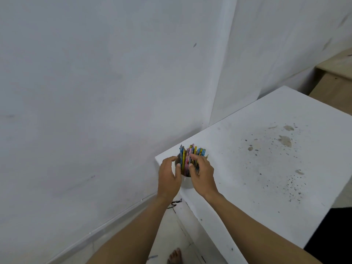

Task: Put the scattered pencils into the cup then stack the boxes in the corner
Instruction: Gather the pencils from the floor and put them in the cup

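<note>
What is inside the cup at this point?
A bundle of coloured pencils stands upright in the cup, tips above the rim. The left hand and right hand cover its sides, hiding the bottom.

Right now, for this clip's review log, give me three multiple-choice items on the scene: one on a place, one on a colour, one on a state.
1. Where does the cup stand on the white table?
A. at the corner nearest the wall
B. in the middle
C. at the edge by the dark stains

2. Which colours show among the pencils?
A. only black
B. blue, yellow and pink
C. only green

3. How are the pencils arranged?
A. scattered flat over the table
B. lying on the floor
C. standing bunched in the cup

Answers: 1 A, the cup sits at the table corner by the wall. 2 B, those colours show. 3 C, they stand together between the left hand and right hand.
</note>
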